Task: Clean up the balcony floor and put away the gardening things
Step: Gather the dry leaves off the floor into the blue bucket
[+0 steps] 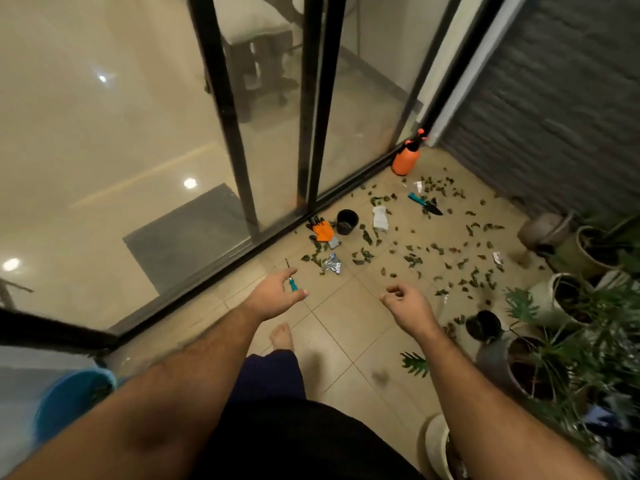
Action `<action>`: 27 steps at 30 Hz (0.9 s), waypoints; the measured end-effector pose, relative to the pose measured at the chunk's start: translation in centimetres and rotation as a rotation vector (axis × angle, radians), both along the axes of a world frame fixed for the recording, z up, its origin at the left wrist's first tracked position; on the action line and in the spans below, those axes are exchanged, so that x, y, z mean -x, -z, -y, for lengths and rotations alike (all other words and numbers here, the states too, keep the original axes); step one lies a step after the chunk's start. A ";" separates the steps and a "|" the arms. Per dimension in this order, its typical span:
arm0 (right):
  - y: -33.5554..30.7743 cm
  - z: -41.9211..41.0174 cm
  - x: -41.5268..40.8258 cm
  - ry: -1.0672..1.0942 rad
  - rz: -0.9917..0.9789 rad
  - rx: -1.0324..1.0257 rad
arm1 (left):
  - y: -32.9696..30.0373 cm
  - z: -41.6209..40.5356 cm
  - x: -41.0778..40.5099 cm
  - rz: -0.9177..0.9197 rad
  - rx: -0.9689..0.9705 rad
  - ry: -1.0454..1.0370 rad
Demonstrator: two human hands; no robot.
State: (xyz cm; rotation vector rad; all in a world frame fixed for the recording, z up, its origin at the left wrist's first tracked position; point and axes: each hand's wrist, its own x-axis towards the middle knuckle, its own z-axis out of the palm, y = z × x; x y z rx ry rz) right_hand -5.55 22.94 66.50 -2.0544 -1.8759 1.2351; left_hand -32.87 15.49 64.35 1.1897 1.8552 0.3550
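Small teal-handled tool point(290, 277) lay on floor just beyond left hand point(277, 296), blade pointing far-left; left hand open, nearer; right hand point(407, 306) loosely curled, empty.

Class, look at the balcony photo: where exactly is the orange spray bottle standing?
The orange spray bottle stands on the floor in the far corner, where the sliding door track meets the dark wall, beyond the trowel.
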 end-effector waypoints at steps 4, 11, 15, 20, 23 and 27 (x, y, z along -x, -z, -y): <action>1.6 -4.1 -1.5 0.047 0.000 0.040 | 1.2 -6.0 -0.5 -0.018 0.039 0.062; 2.4 -11.5 -3.2 0.127 0.015 0.102 | 1.2 -16.3 -1.6 -0.060 0.115 0.211; 3.2 -15.3 -3.9 0.185 -0.003 0.125 | 1.4 -22.1 -2.5 -0.052 0.158 0.233; 5.3 -19.8 -6.7 0.187 -0.057 0.190 | 1.7 -27.2 -5.9 -0.024 0.152 0.162; 6.4 -23.1 -9.3 0.146 -0.082 0.214 | 2.1 -29.5 -8.4 -0.025 0.159 0.073; 7.3 -28.6 -12.5 0.099 -0.126 0.212 | 2.5 -31.9 -12.0 -0.022 0.160 -0.086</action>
